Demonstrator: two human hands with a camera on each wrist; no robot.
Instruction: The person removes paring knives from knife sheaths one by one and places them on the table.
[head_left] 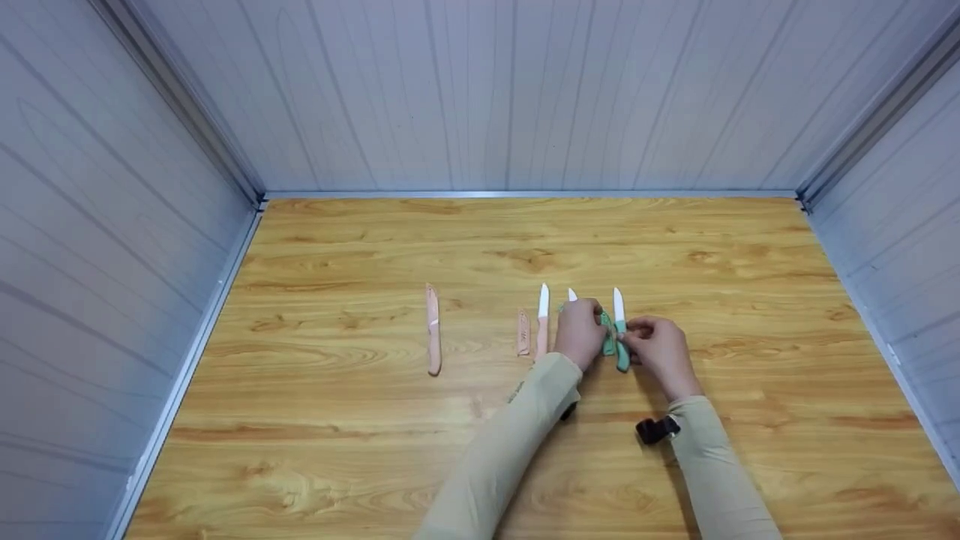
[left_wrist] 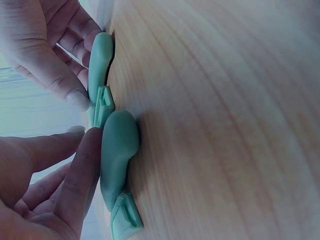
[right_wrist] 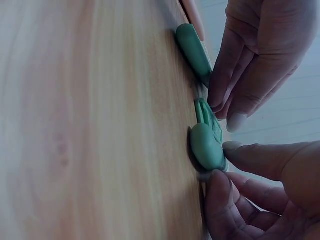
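Observation:
Two green-handled knives with white blades lie side by side under the hands. The right hand (head_left: 660, 349) pinches the handle of the right-hand green knife (head_left: 622, 352) between thumb and forefinger. Beside that knife lies a green sheath (head_left: 608, 341), where the fairly straight fingertips of the left hand (head_left: 580, 330) touch its edge. Under the left hand is the other green knife, only its blade tip (head_left: 572, 295) showing in the head view; its handle (left_wrist: 119, 155) appears in the left wrist view. A second green sheath (left_wrist: 126, 220) lies beside that handle.
Left of the hands lie a pink-handled knife (head_left: 544, 304) with a bare white blade and a pink sheath (head_left: 523, 332). Farther left is a sheathed pink knife (head_left: 433, 330). Pale panels enclose the wooden table (head_left: 337, 450) at the back and sides.

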